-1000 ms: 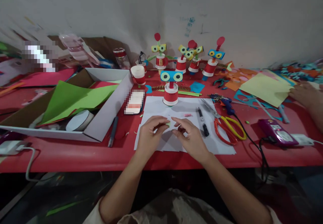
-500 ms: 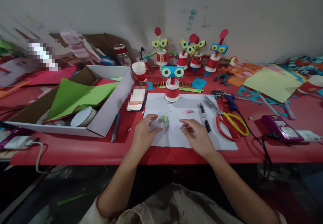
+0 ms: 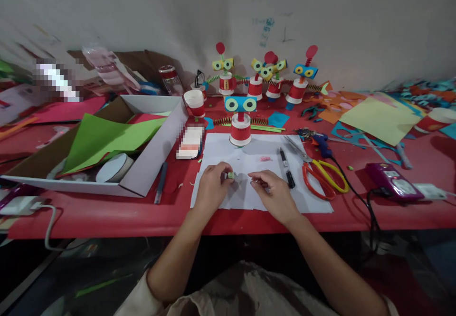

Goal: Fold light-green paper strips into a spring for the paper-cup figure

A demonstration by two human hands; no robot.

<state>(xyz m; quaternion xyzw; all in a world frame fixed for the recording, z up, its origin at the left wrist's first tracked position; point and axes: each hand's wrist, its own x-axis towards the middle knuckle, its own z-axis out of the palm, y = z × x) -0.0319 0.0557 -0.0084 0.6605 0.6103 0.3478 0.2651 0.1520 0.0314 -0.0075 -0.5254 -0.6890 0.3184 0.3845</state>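
Observation:
My left hand (image 3: 213, 185) is closed, with a small green folded-paper spring (image 3: 231, 175) pinched between thumb and fingertips, just over the white paper sheets (image 3: 242, 197). Facing it from the right, my right hand (image 3: 273, 192) has loosely curled fingers, a small gap between thumb and forefinger, and nothing visible in them. Beyond that hand lies a small pink folded-paper spring (image 3: 265, 158). At the sheets' far edge stands a paper-cup robot (image 3: 241, 128) with a blue tube head, round eyes and spring arms out to both sides.
Right of the sheets' middle lie a black pen (image 3: 283, 157), scissors (image 3: 320, 176) with red and yellow handles, and a blue glue gun (image 3: 321, 145). A white box (image 3: 162, 152) holds coloured paper at left, beside a phone (image 3: 191, 141). Several finished cup robots (image 3: 226, 83) line the wall.
My left hand has closed on the green spring, which lay loose on the paper before. My right hand has shifted slightly left. The whole view has moved a little.

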